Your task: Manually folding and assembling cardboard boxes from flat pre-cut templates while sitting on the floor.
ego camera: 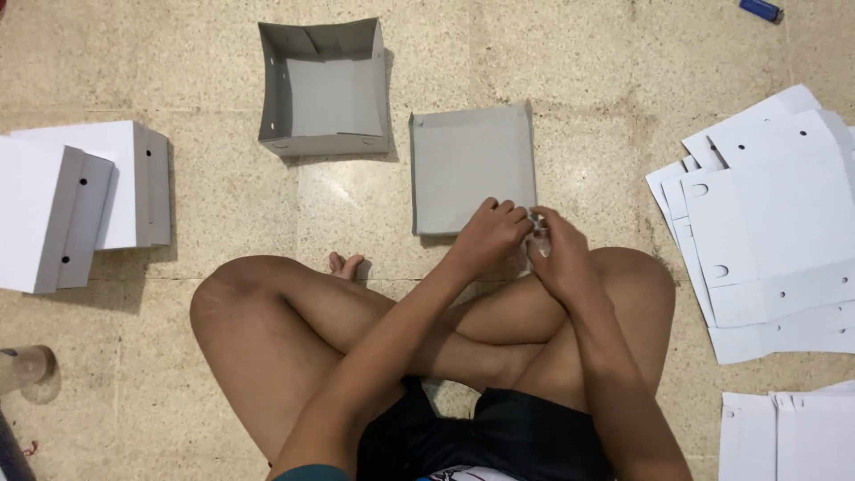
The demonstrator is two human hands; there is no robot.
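Both hands, left hand (488, 236) and right hand (554, 254), pinch the grey box (470, 165) near edge above speckled stone floor (223, 191); white cardboard blanks (766, 214) lie right of the grip

Bare floor left of grey cardboard box being folded (470, 165); open grey cardboard tray (325, 89) blocks beyond-left, flat white card stack (766, 223) blocks right

The box (472, 165) under my fingers (499, 218) is matt grey cardboard, as is the tray (325, 89). The sheets (766, 223) look like smooth white card. The floor (223, 187) is speckled stone, perhaps faintly polished.
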